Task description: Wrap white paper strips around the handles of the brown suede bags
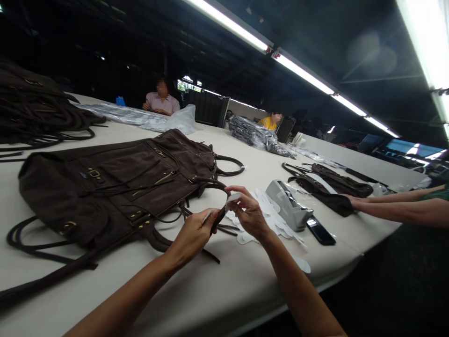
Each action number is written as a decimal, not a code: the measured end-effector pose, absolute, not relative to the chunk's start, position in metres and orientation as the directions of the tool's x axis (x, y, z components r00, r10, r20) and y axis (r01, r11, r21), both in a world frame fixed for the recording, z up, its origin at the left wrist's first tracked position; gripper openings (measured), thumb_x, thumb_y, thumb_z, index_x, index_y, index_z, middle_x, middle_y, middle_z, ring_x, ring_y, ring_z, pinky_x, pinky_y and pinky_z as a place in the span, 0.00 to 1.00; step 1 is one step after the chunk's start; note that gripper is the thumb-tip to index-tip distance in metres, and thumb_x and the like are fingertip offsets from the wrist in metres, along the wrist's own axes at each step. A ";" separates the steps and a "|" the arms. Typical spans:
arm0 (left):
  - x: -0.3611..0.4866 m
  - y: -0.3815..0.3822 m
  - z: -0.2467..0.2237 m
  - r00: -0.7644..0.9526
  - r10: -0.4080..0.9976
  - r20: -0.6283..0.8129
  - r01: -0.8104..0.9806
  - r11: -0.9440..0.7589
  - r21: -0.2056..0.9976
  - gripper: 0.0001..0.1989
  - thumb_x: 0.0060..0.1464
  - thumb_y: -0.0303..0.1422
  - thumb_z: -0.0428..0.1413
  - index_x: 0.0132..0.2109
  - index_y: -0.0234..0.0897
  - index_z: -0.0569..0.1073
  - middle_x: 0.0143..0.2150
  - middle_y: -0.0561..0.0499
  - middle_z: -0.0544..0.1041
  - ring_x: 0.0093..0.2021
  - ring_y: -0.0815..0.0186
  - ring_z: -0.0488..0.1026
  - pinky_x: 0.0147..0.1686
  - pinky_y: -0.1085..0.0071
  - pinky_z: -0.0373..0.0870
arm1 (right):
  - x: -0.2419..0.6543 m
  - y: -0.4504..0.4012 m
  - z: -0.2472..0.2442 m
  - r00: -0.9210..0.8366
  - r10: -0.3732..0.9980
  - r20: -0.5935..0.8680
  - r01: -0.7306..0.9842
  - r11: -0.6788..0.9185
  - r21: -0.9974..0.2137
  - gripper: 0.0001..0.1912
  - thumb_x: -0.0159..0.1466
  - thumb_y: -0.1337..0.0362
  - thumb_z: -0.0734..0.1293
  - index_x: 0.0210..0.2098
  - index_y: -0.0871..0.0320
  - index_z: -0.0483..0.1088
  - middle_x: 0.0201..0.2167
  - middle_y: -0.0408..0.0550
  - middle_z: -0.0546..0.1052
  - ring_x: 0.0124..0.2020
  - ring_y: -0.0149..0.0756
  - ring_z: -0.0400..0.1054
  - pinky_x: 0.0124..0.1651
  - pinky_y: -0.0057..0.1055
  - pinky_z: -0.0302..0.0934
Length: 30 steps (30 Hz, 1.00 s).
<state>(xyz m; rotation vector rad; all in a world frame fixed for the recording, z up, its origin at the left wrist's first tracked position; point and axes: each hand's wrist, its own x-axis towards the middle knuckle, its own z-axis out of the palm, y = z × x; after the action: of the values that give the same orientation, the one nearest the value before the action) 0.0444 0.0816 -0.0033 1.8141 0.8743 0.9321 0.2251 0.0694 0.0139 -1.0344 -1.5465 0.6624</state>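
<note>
A large dark brown bag [115, 182] with brass-coloured buckles and zips lies on the pale table in front of me. My left hand [196, 231] is closed around its near handle [220, 219], with a bit of white material under the thumb. Pinched in the fingers of my right hand [248, 213] is a white strip [234, 197], held against the same handle. The bag's other handle [231, 166] stands out beyond, with a small white piece on it. Just right of my right hand, several white paper pieces [270, 215] lie in a loose pile.
A grey tape dispenser [289, 206] and a black phone [320, 230] lie right of the paper. At right, a co-worker's hands touch a dark bag [322, 192]. More brown bags [38, 103] are piled at left; plastic-wrapped goods [256, 133] lie at the back, near two people.
</note>
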 end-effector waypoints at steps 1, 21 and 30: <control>0.043 0.083 -0.003 0.484 0.840 0.247 0.159 -0.362 0.919 0.22 0.62 0.48 0.43 0.35 0.39 0.73 0.23 0.55 0.69 0.22 0.68 0.64 0.26 0.73 0.60 | 0.224 0.072 0.013 -0.058 0.890 0.451 0.253 0.451 -0.856 0.10 0.62 0.55 0.68 0.37 0.55 0.75 0.35 0.46 0.74 0.28 0.30 0.66 0.31 0.27 0.62; 0.058 0.103 -0.012 0.233 0.933 0.275 0.005 -0.283 0.959 0.15 0.51 0.43 0.59 0.37 0.34 0.74 0.28 0.53 0.73 0.28 0.67 0.69 0.31 0.73 0.68 | 0.200 0.070 -0.022 0.117 0.960 0.255 0.118 0.241 -0.963 0.15 0.58 0.52 0.71 0.27 0.58 0.69 0.20 0.38 0.67 0.16 0.24 0.54 0.16 0.22 0.48; 0.044 0.100 -0.007 0.170 0.931 0.324 0.355 -0.364 0.861 0.15 0.50 0.49 0.56 0.37 0.44 0.76 0.25 0.57 0.76 0.27 0.64 0.72 0.30 0.71 0.70 | 0.199 0.071 -0.022 0.069 0.991 0.114 -0.114 0.121 -0.986 0.21 0.50 0.48 0.75 0.31 0.60 0.74 0.21 0.40 0.69 0.19 0.24 0.57 0.17 0.20 0.49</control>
<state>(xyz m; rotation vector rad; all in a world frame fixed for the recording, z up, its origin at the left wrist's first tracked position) 0.0441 0.0998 -0.0072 1.8227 1.2161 1.1759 0.1991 0.0709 -0.0218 -1.0658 -1.1305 1.1312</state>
